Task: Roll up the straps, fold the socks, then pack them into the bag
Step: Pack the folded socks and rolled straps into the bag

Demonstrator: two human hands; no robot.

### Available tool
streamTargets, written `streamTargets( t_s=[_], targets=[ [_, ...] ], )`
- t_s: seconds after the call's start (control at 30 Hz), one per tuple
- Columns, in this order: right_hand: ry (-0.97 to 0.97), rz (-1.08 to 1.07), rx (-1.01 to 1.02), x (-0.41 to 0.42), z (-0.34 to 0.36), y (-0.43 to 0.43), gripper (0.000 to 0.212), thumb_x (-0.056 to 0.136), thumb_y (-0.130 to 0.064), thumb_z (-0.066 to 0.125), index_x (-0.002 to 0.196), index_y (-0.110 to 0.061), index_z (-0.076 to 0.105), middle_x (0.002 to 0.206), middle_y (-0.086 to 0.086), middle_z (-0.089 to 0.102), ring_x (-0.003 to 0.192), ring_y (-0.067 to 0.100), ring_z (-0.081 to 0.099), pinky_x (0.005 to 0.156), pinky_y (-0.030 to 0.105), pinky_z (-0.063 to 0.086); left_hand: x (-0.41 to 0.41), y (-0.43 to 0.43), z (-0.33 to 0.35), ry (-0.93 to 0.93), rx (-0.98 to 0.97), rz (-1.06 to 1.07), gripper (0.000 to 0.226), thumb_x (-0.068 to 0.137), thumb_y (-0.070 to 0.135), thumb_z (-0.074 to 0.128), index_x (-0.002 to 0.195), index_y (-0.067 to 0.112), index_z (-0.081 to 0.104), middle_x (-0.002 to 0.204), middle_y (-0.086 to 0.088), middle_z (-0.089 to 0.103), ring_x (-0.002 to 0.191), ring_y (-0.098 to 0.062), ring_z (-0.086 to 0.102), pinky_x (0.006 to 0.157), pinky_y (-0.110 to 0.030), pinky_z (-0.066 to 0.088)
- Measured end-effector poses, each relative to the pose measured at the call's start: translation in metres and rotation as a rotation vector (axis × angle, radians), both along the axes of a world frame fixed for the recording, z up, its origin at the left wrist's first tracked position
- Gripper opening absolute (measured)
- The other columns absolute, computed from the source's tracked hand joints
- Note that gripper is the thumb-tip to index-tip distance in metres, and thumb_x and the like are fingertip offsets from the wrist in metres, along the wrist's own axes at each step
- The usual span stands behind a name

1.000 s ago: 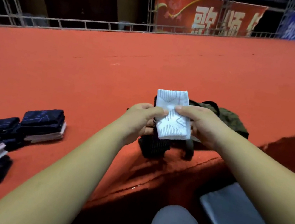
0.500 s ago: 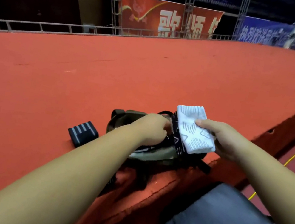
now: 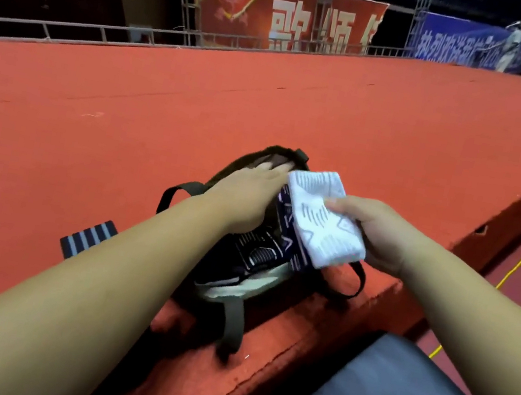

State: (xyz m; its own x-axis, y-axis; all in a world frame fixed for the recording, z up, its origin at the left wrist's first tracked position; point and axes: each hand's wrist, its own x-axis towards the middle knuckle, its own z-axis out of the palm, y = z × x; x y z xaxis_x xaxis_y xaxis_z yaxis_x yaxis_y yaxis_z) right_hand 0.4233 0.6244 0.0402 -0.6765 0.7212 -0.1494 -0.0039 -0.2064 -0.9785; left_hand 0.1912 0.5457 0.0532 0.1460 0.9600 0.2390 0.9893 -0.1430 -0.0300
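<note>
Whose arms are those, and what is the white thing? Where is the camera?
No robot here: those are a person's own arms. The camera sits on their head and looks down, so you see what they see. The left hand lies flat on a dark green bag that sits on a red carpeted platform. The right hand grips a folded white sock right over the bag's opening. Dark patterned socks are already inside. Left of the bag lies a dark striped bundle, probably a rolled strap.
</note>
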Motion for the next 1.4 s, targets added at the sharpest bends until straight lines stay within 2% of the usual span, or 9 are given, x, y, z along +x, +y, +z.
streamTargets(
  t_s=[0.2, 0.37, 0.67, 0.77, 0.9, 1.03, 1.13, 1.23, 1.4],
  targets=[
    [-0.165, -0.168, 0.062, -0.012, 0.012, 0.04, 0.029, 0.098, -0.026, 0.067, 0.116, -0.003, 0.07, 0.098, 0.014, 0.081, 0.073, 0.024, 0.076, 0.064, 0.029, 0.057, -0.004, -0.008, -0.018, 0.209, -0.119, 0.117, 0.086, 0.092, 0.068, 0.062, 0.161, 0.022, 0.036, 0.175, -0.002, 0.019, 0.158, -0.027, 0.025, 0.122, -0.042, 0.031],
    [-0.292, -0.111, 0.083, -0.026, 0.003, 0.047, 0.032, 0.096, -0.029, 0.07, 0.116, -0.003, 0.072, 0.111, 0.018, 0.08, 0.097, 0.032, 0.072, 0.09, 0.043, 0.052, -0.008, -0.017, -0.017, 0.215, -0.013, 0.121, 0.105, 0.08, 0.073, 0.073, 0.16, 0.018, 0.033, 0.17, -0.003, 0.03, 0.152, -0.025, 0.035, 0.121, -0.041, 0.033],
    [-0.794, -0.016, 0.606, -0.053, 0.008, 0.036, 0.038, 0.093, -0.045, 0.065, 0.104, -0.01, 0.075, 0.1, 0.014, 0.076, 0.079, 0.027, 0.069, 0.065, 0.032, 0.048, -0.001, -0.015, -0.027, 0.072, 0.094, 0.124, 0.139, 0.069, 0.058, 0.089, 0.169, 0.022, -0.001, 0.157, -0.002, 0.039, 0.142, -0.025, 0.041, 0.115, -0.041, 0.036],
    [-0.918, -0.002, 0.732, -0.061, 0.0, 0.031, 0.042, 0.1, -0.047, 0.058, 0.102, -0.008, 0.073, 0.1, 0.014, 0.073, 0.092, 0.033, 0.067, 0.07, 0.035, 0.046, 0.008, -0.014, -0.032, 0.159, 0.126, 0.072, 0.118, 0.075, 0.048, 0.087, 0.166, 0.039, 0.013, 0.153, 0.0, 0.04, 0.132, -0.028, 0.047, 0.108, -0.045, 0.041],
    [-0.771, -0.1, 0.626, -0.052, -0.013, 0.031, 0.046, 0.096, -0.052, 0.066, 0.073, -0.013, 0.06, 0.072, 0.007, 0.058, 0.07, 0.025, 0.05, 0.062, 0.036, 0.037, 0.018, -0.017, -0.03, 0.148, 0.004, 0.102, 0.074, 0.088, 0.053, 0.076, 0.154, 0.045, 0.043, 0.158, 0.013, 0.045, 0.136, -0.035, 0.039, 0.115, -0.055, 0.028],
    [-0.596, -0.419, 0.482, -0.035, -0.025, 0.041, 0.025, 0.087, -0.041, 0.068, 0.091, -0.017, 0.071, 0.103, 0.009, 0.076, 0.092, 0.028, 0.068, 0.078, 0.033, 0.049, 0.03, -0.018, -0.028, 0.141, -0.079, 0.128, 0.04, 0.097, 0.058, 0.06, 0.131, 0.038, 0.062, 0.139, 0.012, 0.059, 0.137, -0.037, 0.038, 0.118, -0.06, 0.02],
    [-0.867, -0.292, 0.581, -0.025, -0.034, 0.032, 0.039, 0.086, -0.047, 0.069, 0.113, -0.018, 0.067, 0.11, 0.01, 0.073, 0.104, 0.032, 0.069, 0.085, 0.033, 0.054, 0.033, -0.016, -0.029, 0.135, -0.111, 0.126, 0.042, 0.099, 0.054, 0.056, 0.139, 0.043, 0.055, 0.143, 0.01, 0.058, 0.141, -0.039, 0.037, 0.122, -0.062, 0.017],
    [-0.782, -0.243, 0.535, -0.023, -0.044, 0.03, 0.012, 0.093, -0.029, 0.071, 0.098, -0.019, 0.068, 0.085, 0.002, 0.07, 0.081, 0.025, 0.066, 0.065, 0.028, 0.047, 0.038, -0.013, -0.028, 0.156, -0.184, 0.125, 0.056, 0.104, 0.053, 0.051, 0.156, 0.057, 0.031, 0.158, 0.004, 0.046, 0.155, -0.044, 0.022, 0.124, -0.069, 0.002],
    [-0.76, -0.418, 0.66, -0.023, -0.03, 0.036, 0.012, 0.104, -0.019, 0.052, 0.103, -0.012, 0.062, 0.105, 0.016, 0.069, 0.097, 0.034, 0.063, 0.074, 0.034, 0.042, 0.044, -0.009, -0.027, 0.185, -0.303, 0.195, 0.053, 0.108, 0.048, 0.043, 0.157, 0.063, 0.025, 0.167, 0.001, 0.033, 0.158, -0.049, 0.013, 0.123, -0.072, -0.003]
  ],
)
